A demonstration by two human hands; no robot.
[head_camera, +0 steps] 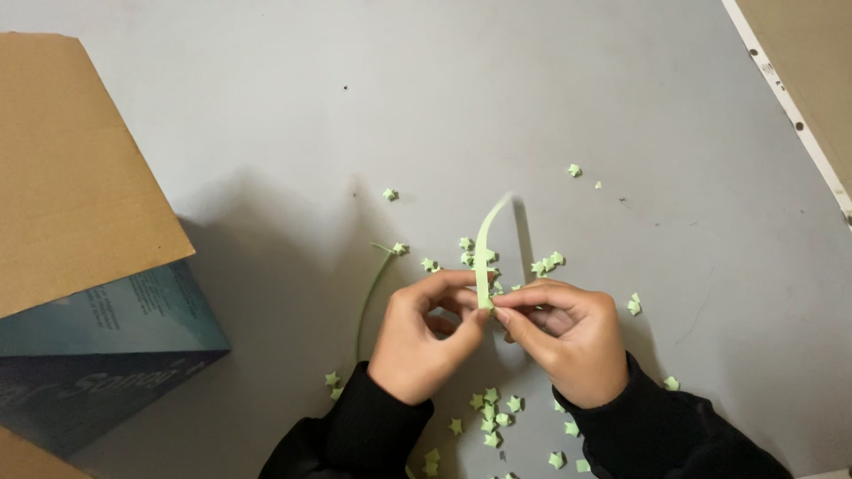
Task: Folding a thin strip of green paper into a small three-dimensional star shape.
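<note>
My left hand point(417, 341) and my right hand point(564, 337) meet at the fingertips over a grey table point(497, 106). Both pinch the lower end of a light green paper strip point(486, 244), which curves upward and away from me. Small folded green paper stars point(493, 412) lie scattered under and around my hands, with several more point(546, 264) just beyond the strip. Another green strip point(368, 297) lies flat to the left of my left hand, one end touching a star. Black sleeves cover both wrists.
An open cardboard box point(75, 168) with a dark teal printed side point(98, 355) stands at the left edge. The table's white edge band point(785, 98) runs diagonally at the upper right. Single stars point(574, 169) lie farther out.
</note>
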